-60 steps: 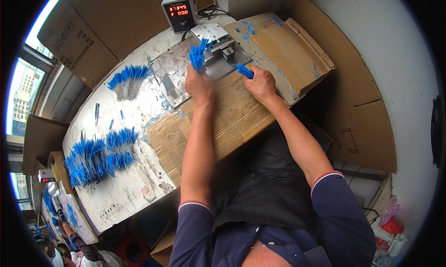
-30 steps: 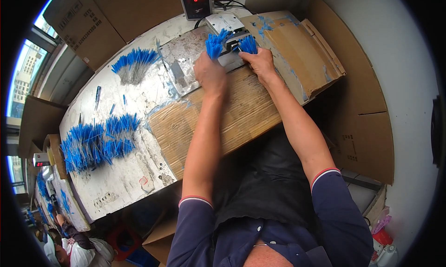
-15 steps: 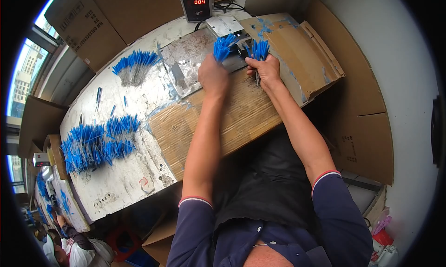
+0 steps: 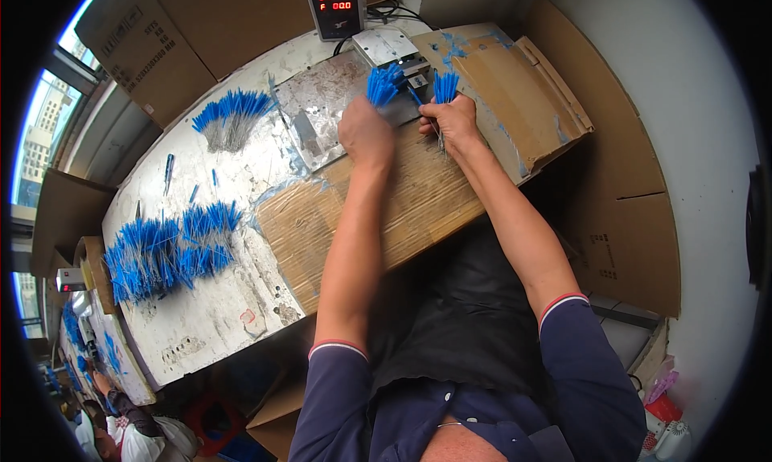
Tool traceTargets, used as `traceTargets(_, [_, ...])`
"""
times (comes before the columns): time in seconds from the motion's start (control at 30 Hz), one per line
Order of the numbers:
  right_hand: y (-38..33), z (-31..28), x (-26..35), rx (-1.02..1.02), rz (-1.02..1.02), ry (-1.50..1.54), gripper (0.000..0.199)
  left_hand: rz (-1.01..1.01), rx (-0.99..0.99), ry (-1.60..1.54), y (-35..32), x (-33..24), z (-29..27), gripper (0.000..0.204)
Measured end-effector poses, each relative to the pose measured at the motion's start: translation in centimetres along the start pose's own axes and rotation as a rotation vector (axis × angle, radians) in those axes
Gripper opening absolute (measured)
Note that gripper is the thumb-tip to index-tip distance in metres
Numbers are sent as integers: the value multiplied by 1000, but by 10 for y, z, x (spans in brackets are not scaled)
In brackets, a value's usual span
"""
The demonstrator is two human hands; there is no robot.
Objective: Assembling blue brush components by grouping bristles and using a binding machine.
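Observation:
My left hand [image 4: 367,134], slightly blurred, is closed round a bundle of blue-tipped thin wires [image 4: 384,84], tips pointing away from me. To its right, my right hand [image 4: 454,123] grips a smaller bundle of the same wires [image 4: 445,86]. From its thumb and fingertip a single blue-tipped piece [image 4: 415,95] sticks out toward a small metal device [image 4: 389,49] on a worn metal plate [image 4: 322,92]. Both hands are just in front of this device; the lower ends of the left bundle are hidden in the fist.
Rows of blue-tipped wires [image 4: 169,253] lie at the left of the white table [image 4: 217,305], with another pile [image 4: 232,118] farther back. A digital display box [image 4: 336,10] stands behind. Cardboard [image 4: 354,221] covers the near edge; a taped carton [image 4: 515,92] sits right. Another person [image 4: 141,430] works lower left.
The digits on the display have changed. A single blue-tipped piece now juts from my right fingertips toward the device. Both hands have shifted only slightly to the left.

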State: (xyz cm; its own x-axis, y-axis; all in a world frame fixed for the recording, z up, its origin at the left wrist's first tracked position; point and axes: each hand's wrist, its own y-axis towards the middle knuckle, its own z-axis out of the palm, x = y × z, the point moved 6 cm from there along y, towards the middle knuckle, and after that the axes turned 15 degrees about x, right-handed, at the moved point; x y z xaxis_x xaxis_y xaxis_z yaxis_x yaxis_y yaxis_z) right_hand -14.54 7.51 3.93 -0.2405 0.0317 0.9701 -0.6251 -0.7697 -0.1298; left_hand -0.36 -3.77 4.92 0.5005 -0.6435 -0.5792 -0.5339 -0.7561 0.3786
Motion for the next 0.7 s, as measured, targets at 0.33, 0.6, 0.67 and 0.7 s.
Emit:
traceTargets(0.33, [22,9,2,-161,23,-156,12,-108,-104,-166,1,12,-6,10])
traceTargets(0.6, [17,11,-1,-62,-6,85,14,1,-120,-88,2,7,-7,8])
traceTargets(0.67, [14,7,-2,-17,-35,176,15,-20,-37,-78,2,5,-3,7])
traceTargets(0.7, [13,6,-4,50,-25,222,16,-36,7,-94,2,3,0,6])
